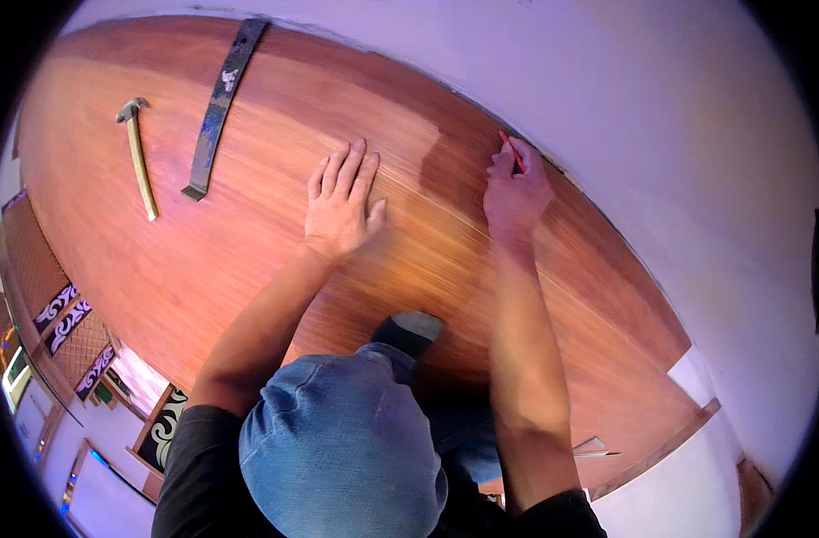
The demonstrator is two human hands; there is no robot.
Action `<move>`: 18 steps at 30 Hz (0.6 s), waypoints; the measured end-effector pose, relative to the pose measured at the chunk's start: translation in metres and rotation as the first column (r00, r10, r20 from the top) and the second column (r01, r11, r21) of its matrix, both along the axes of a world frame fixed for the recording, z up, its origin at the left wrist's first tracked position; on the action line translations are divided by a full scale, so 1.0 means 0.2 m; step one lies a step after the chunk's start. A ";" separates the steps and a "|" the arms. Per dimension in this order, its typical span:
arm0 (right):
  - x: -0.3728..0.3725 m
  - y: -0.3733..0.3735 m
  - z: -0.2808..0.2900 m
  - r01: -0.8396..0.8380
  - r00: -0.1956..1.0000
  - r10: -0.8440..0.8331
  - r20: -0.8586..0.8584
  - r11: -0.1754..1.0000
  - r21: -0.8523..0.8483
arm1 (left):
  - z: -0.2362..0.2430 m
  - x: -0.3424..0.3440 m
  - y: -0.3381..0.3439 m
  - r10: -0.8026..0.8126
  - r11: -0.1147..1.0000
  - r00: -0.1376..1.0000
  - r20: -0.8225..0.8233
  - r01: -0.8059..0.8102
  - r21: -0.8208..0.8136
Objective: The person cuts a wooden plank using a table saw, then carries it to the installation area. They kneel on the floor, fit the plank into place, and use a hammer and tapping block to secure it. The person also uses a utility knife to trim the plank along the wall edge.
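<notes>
My left hand point(339, 204) lies flat on the reddish-brown wood-plank floor point(248, 242), its fingers spread and holding nothing. Farther right, at the edge where the boards meet the pale wall, my right hand point(517, 197) is closed around a slim red pencil point(513, 151). Part of the pencil is hidden in the fingers. A darker strip of planks point(454, 175) runs along that wall edge, between the two hands.
To the left lie a claw hammer point(140, 161) with a light handle and a long flat pry bar point(219, 117) with a bent end. My denim-covered knee point(342, 439) and socked foot point(414, 332) are close below my hands. A small square point(593, 448) lies at lower right, by the pale wall point(624, 108).
</notes>
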State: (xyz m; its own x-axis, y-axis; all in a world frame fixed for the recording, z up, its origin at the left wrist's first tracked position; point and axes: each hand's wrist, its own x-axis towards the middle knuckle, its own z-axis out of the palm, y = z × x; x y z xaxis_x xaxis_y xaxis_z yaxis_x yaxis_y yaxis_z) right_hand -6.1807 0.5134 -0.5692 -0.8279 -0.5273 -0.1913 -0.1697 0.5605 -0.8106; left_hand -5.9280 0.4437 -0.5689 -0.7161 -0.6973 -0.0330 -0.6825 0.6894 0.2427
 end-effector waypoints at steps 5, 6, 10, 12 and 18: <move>-0.04 0.08 -0.02 -0.001 0.999 0.001 -0.041 1.000 -0.004 | 0.01 -0.02 0.01 -0.003 1.000 1.000 0.025 0.003 -0.006; -0.05 0.09 -0.02 -0.019 0.996 0.019 -0.083 1.000 0.002 | 0.01 -0.02 0.01 -0.003 1.000 1.000 0.019 0.003 -0.013; -0.07 0.13 -0.02 0.045 0.999 -0.045 -0.002 0.999 0.019 | -0.01 -0.02 0.01 -0.001 1.000 1.000 -0.001 0.000 -0.027; -0.08 0.16 -0.01 0.074 0.997 -0.073 -0.025 0.995 0.063 | -0.01 -0.02 0.01 0.005 1.000 1.000 0.009 -0.004 -0.030; -0.13 0.24 -0.01 0.109 0.994 -0.108 -0.014 0.990 0.085 | -0.03 -0.02 0.01 -0.001 0.999 1.000 -0.003 0.000 -0.046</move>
State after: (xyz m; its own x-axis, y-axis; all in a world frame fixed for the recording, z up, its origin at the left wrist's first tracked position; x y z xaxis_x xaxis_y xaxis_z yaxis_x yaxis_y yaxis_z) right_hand -6.2061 0.5620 -0.5710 -0.8813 -0.4163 -0.2237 -0.1118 0.6435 -0.7572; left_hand -5.9321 0.4467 -0.5741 -0.7164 -0.6977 0.0016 -0.6815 0.7003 0.2126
